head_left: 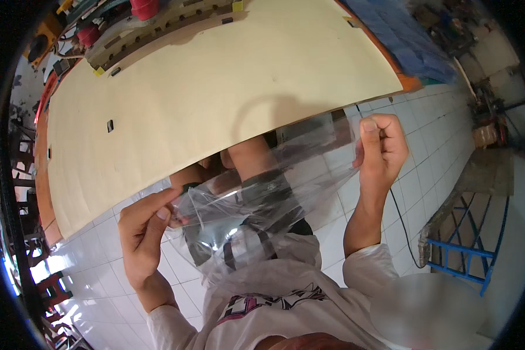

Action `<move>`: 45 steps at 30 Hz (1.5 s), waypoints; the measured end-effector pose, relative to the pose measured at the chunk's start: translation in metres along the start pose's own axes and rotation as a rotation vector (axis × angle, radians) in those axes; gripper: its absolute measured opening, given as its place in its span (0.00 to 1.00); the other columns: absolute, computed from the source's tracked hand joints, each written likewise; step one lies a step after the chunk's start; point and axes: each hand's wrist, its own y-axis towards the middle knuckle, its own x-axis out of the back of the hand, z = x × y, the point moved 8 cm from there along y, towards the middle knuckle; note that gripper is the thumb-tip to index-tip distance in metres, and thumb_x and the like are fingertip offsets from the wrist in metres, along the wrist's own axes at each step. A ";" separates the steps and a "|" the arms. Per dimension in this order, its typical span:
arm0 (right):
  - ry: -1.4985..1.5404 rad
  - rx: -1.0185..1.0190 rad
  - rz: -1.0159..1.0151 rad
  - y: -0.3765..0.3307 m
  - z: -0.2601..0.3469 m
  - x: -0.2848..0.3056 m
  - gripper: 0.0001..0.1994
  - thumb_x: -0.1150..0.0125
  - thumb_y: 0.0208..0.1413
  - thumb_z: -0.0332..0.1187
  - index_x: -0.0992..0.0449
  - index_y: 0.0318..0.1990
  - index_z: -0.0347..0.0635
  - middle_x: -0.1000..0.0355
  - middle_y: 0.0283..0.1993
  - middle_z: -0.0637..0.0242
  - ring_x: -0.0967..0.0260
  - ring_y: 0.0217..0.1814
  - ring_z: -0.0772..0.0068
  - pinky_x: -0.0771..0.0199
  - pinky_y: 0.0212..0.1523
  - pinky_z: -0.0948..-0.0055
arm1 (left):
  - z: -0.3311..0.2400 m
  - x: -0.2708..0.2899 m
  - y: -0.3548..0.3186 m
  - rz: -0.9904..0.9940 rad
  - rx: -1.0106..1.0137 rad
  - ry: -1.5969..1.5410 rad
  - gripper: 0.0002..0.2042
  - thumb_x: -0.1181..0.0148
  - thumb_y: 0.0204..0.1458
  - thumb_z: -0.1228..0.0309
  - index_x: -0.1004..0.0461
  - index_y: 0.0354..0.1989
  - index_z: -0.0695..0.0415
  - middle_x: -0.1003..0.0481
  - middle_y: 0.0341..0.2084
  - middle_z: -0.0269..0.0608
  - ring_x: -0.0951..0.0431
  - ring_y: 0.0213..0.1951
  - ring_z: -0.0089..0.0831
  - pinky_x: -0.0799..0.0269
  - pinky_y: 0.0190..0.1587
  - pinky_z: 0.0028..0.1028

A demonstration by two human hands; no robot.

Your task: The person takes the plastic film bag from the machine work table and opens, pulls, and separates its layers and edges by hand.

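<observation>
A clear plastic sheet or bag (239, 219) is stretched between my hands, above my lap and just off the table's near edge. My left hand (146, 227) pinches its left end between thumb and fingers. On the other side my right hand (382, 146) is closed on the right end, thumb on top and fingers curled in. Folds and shiny creases gather near the left hand, while the right part is pulled flatter. Through the film my legs and dark shorts show. Whether it is a bag or a single sheet I cannot tell.
A table (216, 99) with a cream covering spreads in front of me, small black clips (110, 126) on it. A long wooden rack (163, 41) with red parts stands at its far left. Blue cloth (405, 41) lies at the far right; a blue metal frame (464, 251) stands on the right.
</observation>
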 end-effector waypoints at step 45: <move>-0.373 -0.363 0.516 0.153 -0.080 -0.253 0.09 0.42 0.56 0.29 0.29 0.25 0.37 0.32 0.20 0.63 0.42 0.12 0.76 0.44 0.13 0.70 | 0.074 0.163 0.210 -0.143 0.437 -0.352 0.06 0.54 0.57 0.82 0.41 0.33 0.56 0.33 0.29 0.41 0.27 0.26 0.32 0.20 0.32 0.41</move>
